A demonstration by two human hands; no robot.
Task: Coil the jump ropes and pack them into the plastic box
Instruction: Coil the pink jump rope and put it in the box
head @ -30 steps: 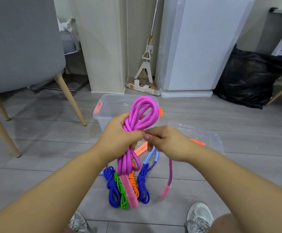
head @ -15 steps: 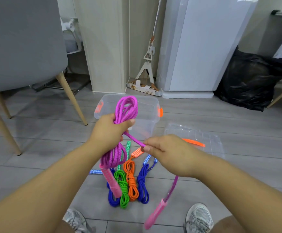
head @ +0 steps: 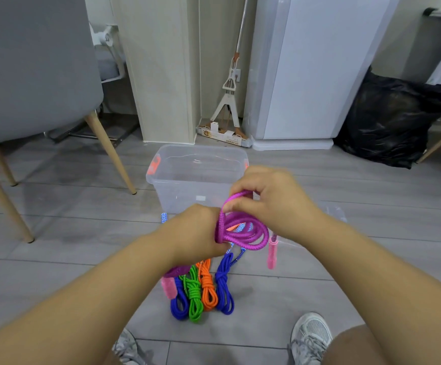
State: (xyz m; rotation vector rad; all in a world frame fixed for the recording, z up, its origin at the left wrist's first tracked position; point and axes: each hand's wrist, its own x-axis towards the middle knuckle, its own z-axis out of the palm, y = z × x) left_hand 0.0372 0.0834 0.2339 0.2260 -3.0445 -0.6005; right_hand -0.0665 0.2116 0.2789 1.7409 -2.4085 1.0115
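My left hand [head: 195, 233] grips a coiled bundle of purple jump rope [head: 243, 233] in front of the clear plastic box [head: 198, 180]. My right hand [head: 269, 198] pinches a strand of the same rope at the top of the bundle. One pink handle [head: 271, 255] hangs below my right hand, the other pink handle [head: 169, 287] hangs under my left wrist. On the floor below lie several coiled ropes: a blue one [head: 178, 304], a green one [head: 195, 299], an orange one [head: 209, 288] and another blue one [head: 224, 288]. The box stands open.
The clear box lid [head: 336, 214] lies on the floor right of the box, mostly hidden by my right arm. A grey chair [head: 29, 75] stands at the left, a mop [head: 227, 101] and a white appliance [head: 309, 69] behind, a black bag [head: 388, 119] at the right. My shoes [head: 311, 335] are at the bottom.
The purple bundle has turned from upright to lying sideways, loops pointing right. My right hand rose from below the bundle to its top, carrying the strand around; the loose handle swung up.
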